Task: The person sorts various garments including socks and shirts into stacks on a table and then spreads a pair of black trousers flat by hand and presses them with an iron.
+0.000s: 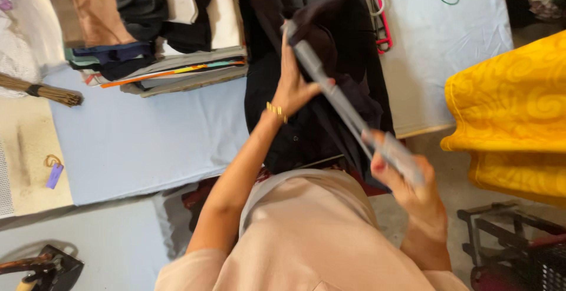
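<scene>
- A long grey hanger bar [348,105] is lying slanted against a dark garment [318,91].
- The left hand [293,85] is pinching its upper part, the right hand [407,176] is gripping its lower end.

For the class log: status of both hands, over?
Left hand and right hand both grip grey folded cloth strip. Dark garment beneath. Nothing obstructing.

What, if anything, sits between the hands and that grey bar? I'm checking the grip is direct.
Nothing visible does. The left hand grips the grey bar near its upper end, beside the dark garment bunched there. The right hand clasps its lower end directly.
</scene>
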